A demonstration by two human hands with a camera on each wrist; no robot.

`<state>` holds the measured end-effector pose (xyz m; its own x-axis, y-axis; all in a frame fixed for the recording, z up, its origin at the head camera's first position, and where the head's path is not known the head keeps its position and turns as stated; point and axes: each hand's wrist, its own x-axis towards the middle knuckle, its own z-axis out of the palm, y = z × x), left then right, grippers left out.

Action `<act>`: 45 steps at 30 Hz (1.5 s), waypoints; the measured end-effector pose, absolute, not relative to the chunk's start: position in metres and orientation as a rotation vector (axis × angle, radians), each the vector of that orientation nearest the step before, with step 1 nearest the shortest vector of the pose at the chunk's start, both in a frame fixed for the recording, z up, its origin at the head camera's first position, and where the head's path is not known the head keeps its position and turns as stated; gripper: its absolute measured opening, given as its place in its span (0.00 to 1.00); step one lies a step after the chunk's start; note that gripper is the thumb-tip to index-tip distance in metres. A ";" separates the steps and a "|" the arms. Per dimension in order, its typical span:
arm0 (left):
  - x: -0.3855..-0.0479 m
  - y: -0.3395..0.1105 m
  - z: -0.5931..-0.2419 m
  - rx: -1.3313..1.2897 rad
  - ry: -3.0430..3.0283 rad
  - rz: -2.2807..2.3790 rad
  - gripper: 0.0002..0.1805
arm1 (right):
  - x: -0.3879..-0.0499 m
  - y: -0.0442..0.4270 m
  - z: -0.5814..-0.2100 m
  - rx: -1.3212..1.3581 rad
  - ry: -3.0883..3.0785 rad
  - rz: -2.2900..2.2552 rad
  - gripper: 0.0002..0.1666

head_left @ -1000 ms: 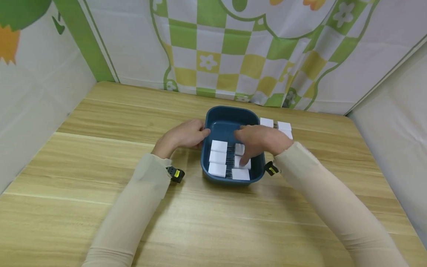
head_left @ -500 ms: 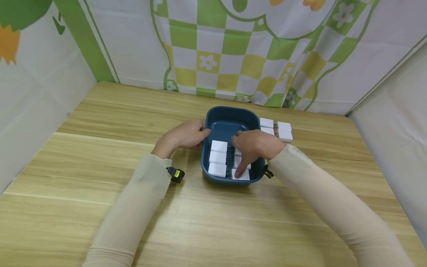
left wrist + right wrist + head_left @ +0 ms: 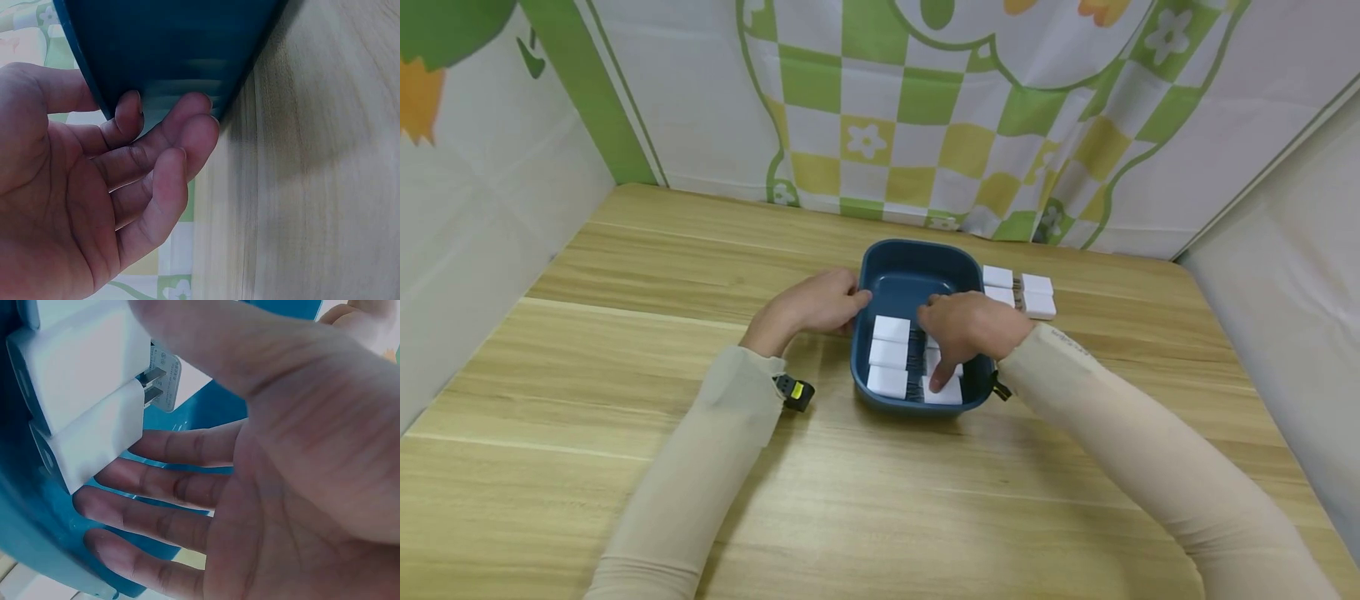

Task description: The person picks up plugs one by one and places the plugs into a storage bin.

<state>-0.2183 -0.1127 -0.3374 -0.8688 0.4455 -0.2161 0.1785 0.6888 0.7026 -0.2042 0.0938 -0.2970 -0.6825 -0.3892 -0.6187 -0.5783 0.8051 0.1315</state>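
My left hand (image 3: pixel 812 304) (image 3: pixel 112 181) grips the left rim of the blue container (image 3: pixel 917 257) (image 3: pixel 169 37), thumb over the edge and bent fingers outside. Inside stand two columns of white blocks with metal prongs, the left one (image 3: pixel 889 354) facing the right one. My right hand (image 3: pixel 973 325) (image 3: pixel 281 462) reaches over the right column, its thumb on the nearest block (image 3: pixel 950 392). In the right wrist view its fairly straight fingers touch the end of a white block (image 3: pixel 100 440). The palm hides part of this column.
More white blocks (image 3: pixel 1037 296) lie on the wooden table (image 3: pixel 880 500) just right of the container, prongs facing each other. A patterned curtain (image 3: pixel 917 125) hangs behind the table, with pale cloth (image 3: pixel 1285 250) at the right side.
My right hand has shifted left and nearer, its thumb now at the nearest block. That block sits slightly turned, closer to its neighbour. My left hand has not moved.
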 end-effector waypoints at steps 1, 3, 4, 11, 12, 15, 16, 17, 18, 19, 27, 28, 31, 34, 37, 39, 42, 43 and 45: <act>-0.218 -0.113 -0.337 0.487 2.530 0.996 0.17 | -0.204 0.094 -0.297 -0.713 2.404 0.429 0.60; -0.218 -0.113 -0.338 0.487 2.532 0.992 0.17 | -0.204 0.093 -0.297 -0.724 2.403 0.439 0.59; -0.218 -0.113 -0.339 0.487 2.534 0.989 0.17 | -0.204 0.093 -0.297 -0.725 2.403 0.438 0.59; -0.219 -0.113 -0.339 0.488 2.545 0.972 0.17 | -0.206 0.096 -0.296 -0.703 2.373 0.408 0.61; -0.219 -0.113 -0.339 0.490 2.547 0.969 0.17 | -0.206 0.096 -0.296 -0.701 2.371 0.404 0.61; -0.218 -0.113 -0.338 0.494 2.550 0.970 0.17 | -0.207 0.095 -0.295 -0.690 2.375 0.386 0.61; -0.219 -0.113 -0.338 0.495 2.549 0.972 0.17 | -0.207 0.095 -0.295 -0.686 2.377 0.380 0.60; -0.219 -0.113 -0.338 0.497 2.549 0.973 0.17 | -0.207 0.095 -0.296 -0.687 2.380 0.381 0.59; -0.219 -0.113 -0.338 0.498 2.548 0.974 0.17 | -0.207 0.094 -0.296 -0.689 2.381 0.383 0.58; -0.219 -0.114 -0.338 0.499 2.545 0.977 0.17 | -0.206 0.093 -0.296 -0.691 2.381 0.385 0.58; -0.219 -0.115 -0.340 0.499 2.536 0.986 0.17 | -0.207 0.090 -0.297 -0.712 2.358 0.433 0.59; -0.220 -0.114 -0.340 0.500 2.536 0.985 0.17 | -0.207 0.090 -0.297 -0.706 2.356 0.429 0.58; -0.220 -0.114 -0.341 0.505 2.537 0.980 0.17 | -0.208 0.091 -0.298 -0.693 2.354 0.410 0.58; -0.219 -0.113 -0.340 0.505 2.539 0.978 0.18 | -0.208 0.092 -0.297 -0.692 2.355 0.397 0.58; -0.219 -0.113 -0.339 0.503 2.544 0.972 0.18 | -0.208 0.092 -0.296 -0.690 2.356 0.384 0.57; -0.219 -0.113 -0.339 0.501 2.547 0.965 0.18 | -0.208 0.093 -0.296 -0.685 2.356 0.374 0.57; -0.219 -0.113 -0.340 0.499 2.551 0.958 0.18 | -0.209 0.094 -0.297 -0.675 2.355 0.358 0.56; -0.219 -0.113 -0.340 0.498 2.551 0.959 0.18 | -0.209 0.093 -0.297 -0.672 2.354 0.356 0.56; -0.219 -0.113 -0.340 0.500 2.552 0.958 0.18 | -0.209 0.094 -0.297 -0.673 2.353 0.356 0.55</act>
<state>-0.2189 -0.1129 -0.3398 -0.8693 0.4461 -0.2128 0.1960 0.7064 0.6801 -0.2085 0.0935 -0.2972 -0.6528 -0.3725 -0.6595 -0.5512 0.8309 0.0762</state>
